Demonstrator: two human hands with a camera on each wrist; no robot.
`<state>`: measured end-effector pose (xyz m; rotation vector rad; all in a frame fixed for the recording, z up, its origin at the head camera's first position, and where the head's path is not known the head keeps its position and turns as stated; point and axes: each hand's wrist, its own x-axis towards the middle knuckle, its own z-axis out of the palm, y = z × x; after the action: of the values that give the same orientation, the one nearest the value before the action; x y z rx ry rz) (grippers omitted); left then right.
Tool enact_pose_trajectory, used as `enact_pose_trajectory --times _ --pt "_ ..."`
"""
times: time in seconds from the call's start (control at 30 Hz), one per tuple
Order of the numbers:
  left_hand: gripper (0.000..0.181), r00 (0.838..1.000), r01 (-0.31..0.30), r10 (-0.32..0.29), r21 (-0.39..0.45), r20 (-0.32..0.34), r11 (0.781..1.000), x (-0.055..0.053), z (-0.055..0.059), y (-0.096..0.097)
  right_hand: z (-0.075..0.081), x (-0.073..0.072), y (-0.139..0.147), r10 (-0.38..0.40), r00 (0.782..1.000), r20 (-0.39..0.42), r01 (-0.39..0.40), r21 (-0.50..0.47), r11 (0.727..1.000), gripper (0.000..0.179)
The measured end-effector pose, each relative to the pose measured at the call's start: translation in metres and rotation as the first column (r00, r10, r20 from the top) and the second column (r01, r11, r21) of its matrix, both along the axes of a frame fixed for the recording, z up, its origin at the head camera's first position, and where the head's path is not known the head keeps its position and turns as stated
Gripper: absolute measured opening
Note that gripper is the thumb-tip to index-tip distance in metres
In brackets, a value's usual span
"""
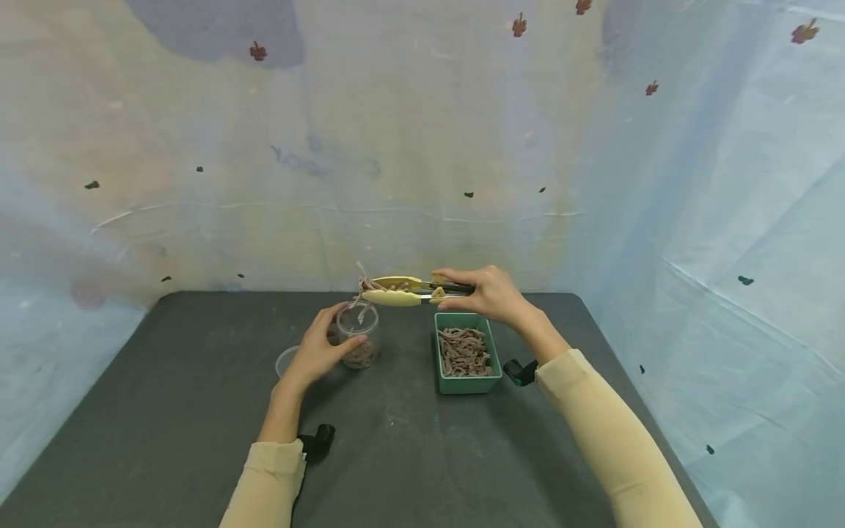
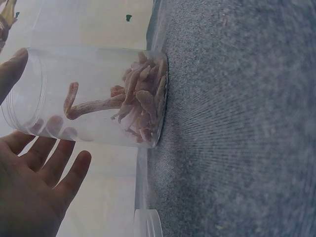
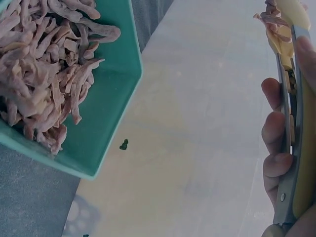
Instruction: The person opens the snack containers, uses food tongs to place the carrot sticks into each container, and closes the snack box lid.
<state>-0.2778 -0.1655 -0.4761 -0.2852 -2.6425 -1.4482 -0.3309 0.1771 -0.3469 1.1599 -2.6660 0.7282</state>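
Note:
A clear plastic jar (image 1: 358,330) stands upright on the table, partly filled with pale brown dried strips (image 2: 143,101); one bent strip sticks up inside. My left hand (image 1: 319,348) holds the jar near its rim, thumb on one side and fingers on the other. In my right hand (image 1: 485,293) is a pair of tongs (image 1: 403,292) with yellow tips, squeezed around a small bunch of strips. The tips are above the jar's mouth, and some strips dangle over the opening. Below the right hand sits a green rectangular tub (image 1: 469,385) holding many more strips (image 3: 44,74).
A clear round lid (image 1: 285,360) lies on the dark table (image 1: 396,455), left of the jar and partly behind the left hand. Plastic sheeting (image 1: 396,147) with small leaf shapes hangs along the back and right side.

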Motion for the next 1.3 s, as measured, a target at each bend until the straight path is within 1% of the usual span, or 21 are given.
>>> enact_pose_trajectory --times 0.2,0.37,0.5,0.7,0.9,1.1,1.3 --pt "0.088 1.000 0.001 -0.001 0.001 -0.007 1.000 -0.001 0.000 0.001 -0.004 -0.007 -0.009 -0.012 0.999 0.035 0.011 0.045 0.999 0.066" --pt "0.090 1.000 0.003 -0.003 0.003 -0.001 1.000 0.000 0.001 0.001 -0.007 -0.010 -0.016 -0.018 1.000 0.001 0.018 0.134 0.991 0.067" --pt "0.090 1.000 0.002 -0.002 0.004 0.003 1.000 0.001 0.003 0.000 -0.007 -0.011 -0.022 -0.002 1.000 -0.011 0.004 0.181 0.983 0.067" --pt "0.092 1.000 -0.004 0.004 -0.010 0.009 1.000 0.001 0.003 0.000 -0.005 -0.012 -0.030 0.025 1.000 -0.002 -0.023 0.228 0.973 0.066" --pt "0.093 1.000 -0.003 0.003 -0.015 0.003 1.000 0.000 0.002 0.001 0.002 -0.012 -0.036 0.009 1.000 0.002 -0.010 0.276 0.961 0.065" --pt "0.094 1.000 -0.001 0.001 -0.008 0.013 1.000 0.000 0.003 0.000 0.013 -0.012 -0.044 0.013 0.999 -0.035 0.000 0.357 0.934 0.068" --pt "0.092 1.000 0.002 -0.002 -0.008 0.025 1.000 0.000 0.003 0.001 0.021 -0.011 -0.054 0.026 0.998 -0.064 0.005 0.448 0.894 0.068"
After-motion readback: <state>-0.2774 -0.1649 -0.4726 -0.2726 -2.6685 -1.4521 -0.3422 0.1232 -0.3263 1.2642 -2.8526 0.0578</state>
